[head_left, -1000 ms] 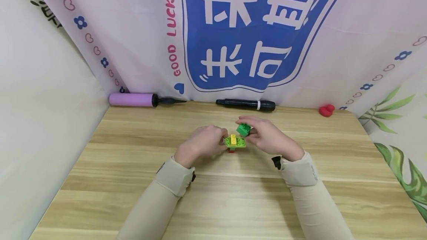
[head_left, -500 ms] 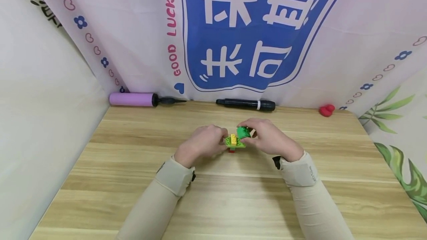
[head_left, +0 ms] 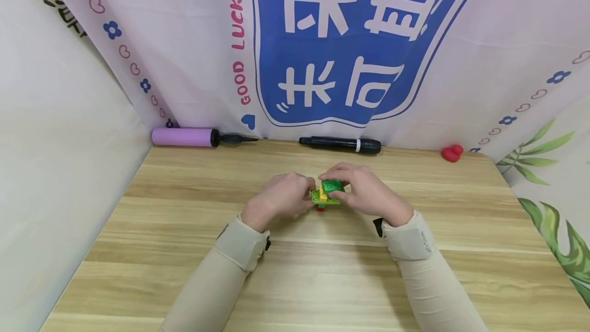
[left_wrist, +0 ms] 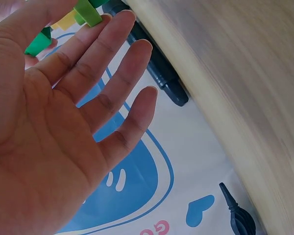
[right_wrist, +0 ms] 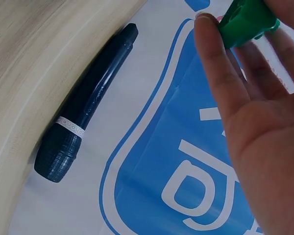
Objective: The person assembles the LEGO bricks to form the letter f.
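A small toy brick build stands in the middle of the table, between both hands. Its lime-green studded plate (head_left: 316, 196) carries a yellow brick (head_left: 323, 195), with a red piece (head_left: 320, 209) underneath. My left hand (head_left: 283, 194) pinches the plate's left end; in the left wrist view the lime plate (left_wrist: 88, 13) lies by the thumb and index fingertip, the other fingers extended. My right hand (head_left: 369, 192) pinches a darker green brick (head_left: 332, 186) between thumb and fingers, close over the yellow brick and overlapping it in the head view. That green brick (right_wrist: 247, 22) is tilted in the right wrist view.
Along the table's back edge lie a purple hand pump (head_left: 184, 137) with a black nozzle, a black microphone-shaped object (head_left: 341, 144) with a white band, and a small red toy (head_left: 452, 153). A printed cloth (head_left: 193, 65) hangs behind the wooden tabletop (head_left: 295, 281).
My right hand has moved left with the green brick, turning it studs up and bringing it over the yellow brick. The left hand and the plate stay in place.
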Motion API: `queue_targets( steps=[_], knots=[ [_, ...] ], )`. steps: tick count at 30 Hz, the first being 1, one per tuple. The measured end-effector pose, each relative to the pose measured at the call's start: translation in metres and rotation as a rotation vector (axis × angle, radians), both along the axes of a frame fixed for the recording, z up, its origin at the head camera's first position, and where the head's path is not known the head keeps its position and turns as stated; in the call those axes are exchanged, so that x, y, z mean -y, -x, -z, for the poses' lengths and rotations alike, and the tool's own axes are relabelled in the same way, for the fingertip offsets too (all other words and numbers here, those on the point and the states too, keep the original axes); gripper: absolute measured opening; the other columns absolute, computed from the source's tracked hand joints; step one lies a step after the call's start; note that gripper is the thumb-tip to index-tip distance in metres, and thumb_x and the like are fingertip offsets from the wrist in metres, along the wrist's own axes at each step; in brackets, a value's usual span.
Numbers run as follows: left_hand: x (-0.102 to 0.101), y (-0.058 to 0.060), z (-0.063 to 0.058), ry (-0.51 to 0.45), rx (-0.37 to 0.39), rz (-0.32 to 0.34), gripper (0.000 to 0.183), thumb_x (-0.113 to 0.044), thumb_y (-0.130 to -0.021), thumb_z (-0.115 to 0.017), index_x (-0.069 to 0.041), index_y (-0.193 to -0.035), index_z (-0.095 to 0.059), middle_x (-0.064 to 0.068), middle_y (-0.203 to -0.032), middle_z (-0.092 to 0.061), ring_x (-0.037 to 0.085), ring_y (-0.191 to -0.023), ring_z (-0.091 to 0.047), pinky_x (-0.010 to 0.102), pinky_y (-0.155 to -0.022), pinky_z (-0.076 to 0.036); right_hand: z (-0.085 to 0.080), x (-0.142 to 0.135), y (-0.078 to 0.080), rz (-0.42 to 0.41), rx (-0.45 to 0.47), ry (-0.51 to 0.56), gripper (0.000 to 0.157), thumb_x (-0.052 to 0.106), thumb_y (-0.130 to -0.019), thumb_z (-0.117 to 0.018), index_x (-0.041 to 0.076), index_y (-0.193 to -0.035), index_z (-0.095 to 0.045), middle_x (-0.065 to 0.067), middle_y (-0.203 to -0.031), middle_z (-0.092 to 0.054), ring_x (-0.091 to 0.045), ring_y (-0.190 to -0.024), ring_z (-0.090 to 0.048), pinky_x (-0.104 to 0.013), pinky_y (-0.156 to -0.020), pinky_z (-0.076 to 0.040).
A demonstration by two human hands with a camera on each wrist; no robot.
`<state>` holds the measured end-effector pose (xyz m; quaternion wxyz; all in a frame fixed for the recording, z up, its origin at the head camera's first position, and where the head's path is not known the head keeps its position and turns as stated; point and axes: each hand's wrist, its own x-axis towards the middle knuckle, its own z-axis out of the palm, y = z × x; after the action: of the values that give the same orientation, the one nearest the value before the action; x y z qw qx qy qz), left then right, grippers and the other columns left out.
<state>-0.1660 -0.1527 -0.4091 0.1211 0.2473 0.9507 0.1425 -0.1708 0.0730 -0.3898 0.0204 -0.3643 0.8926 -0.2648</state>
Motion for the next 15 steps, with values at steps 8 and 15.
queue_targets(
  steps=[8, 15],
  knots=[
    [-0.0004, 0.0002, -0.0005, -0.002, 0.010, 0.000, 0.027, -0.033, -0.099, -0.077, -0.017, -0.120, -0.073, -0.007, -0.086, -0.067, 0.012, -0.076, -0.060, 0.033, -0.075, -0.051, 0.0026, 0.0007, 0.0006, -0.018, -0.001, -0.022, 0.035, 0.013, -0.095, -0.081, 0.012, -0.129, -0.077, -0.004, -0.123, -0.076, -0.023, -0.112, -0.072, -0.045, -0.092, -0.060],
    [-0.0005, -0.0007, -0.0008, -0.001, -0.002, 0.006, 0.026, -0.032, -0.099, -0.077, -0.017, -0.119, -0.074, -0.007, -0.086, -0.066, 0.012, -0.076, -0.059, 0.033, -0.074, -0.050, 0.0010, 0.0050, -0.0007, 0.029, 0.017, -0.032, 0.032, 0.012, -0.095, -0.081, 0.006, -0.126, -0.075, -0.007, -0.122, -0.077, -0.021, -0.106, -0.074, -0.035, -0.086, -0.063]
  ],
)
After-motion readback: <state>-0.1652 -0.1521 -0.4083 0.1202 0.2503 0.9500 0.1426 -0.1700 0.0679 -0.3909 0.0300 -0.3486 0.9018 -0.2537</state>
